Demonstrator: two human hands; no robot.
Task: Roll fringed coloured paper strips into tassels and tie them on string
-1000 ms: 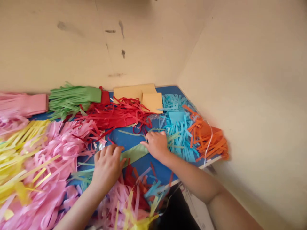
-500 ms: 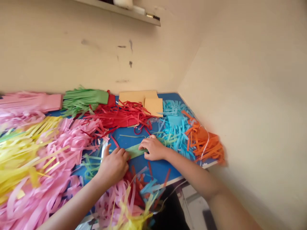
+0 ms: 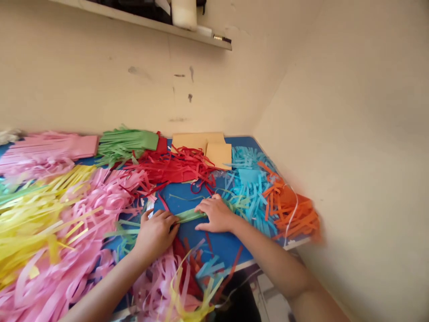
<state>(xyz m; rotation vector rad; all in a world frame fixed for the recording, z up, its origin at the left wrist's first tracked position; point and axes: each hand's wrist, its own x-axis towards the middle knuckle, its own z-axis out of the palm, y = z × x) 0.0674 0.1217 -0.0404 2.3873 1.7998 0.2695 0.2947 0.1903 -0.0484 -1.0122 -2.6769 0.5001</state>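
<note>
A green fringed tissue paper strip (image 3: 191, 215) lies across the blue table, its middle narrow, with cut fringes spreading out at both ends. My left hand (image 3: 157, 232) holds its left part, fingers curled over the paper and thumb tucked close. On the right part, my right hand (image 3: 216, 214) grips the strip under bent fingers, its thumb stretched out below. Light green fringes (image 3: 239, 201) emerge beyond my right hand, beside the blue fringed paper (image 3: 250, 183). More green fringes (image 3: 127, 235) lie left of my left hand.
Pink fringed paper (image 3: 80, 250) and yellow fringed paper (image 3: 36, 219) cover the left side. Red fringes (image 3: 177, 165), a green bundle (image 3: 129, 142) and pale orange sheets (image 3: 219, 154) lie at the back. Orange fringes (image 3: 295, 205) hang at the right edge. A shelf (image 3: 150, 24) juts out above.
The middle of the green strip looks narrower than before. My right thumb has moved away from the fingers. The whole view has shifted slightly, showing more of the shelf.
</note>
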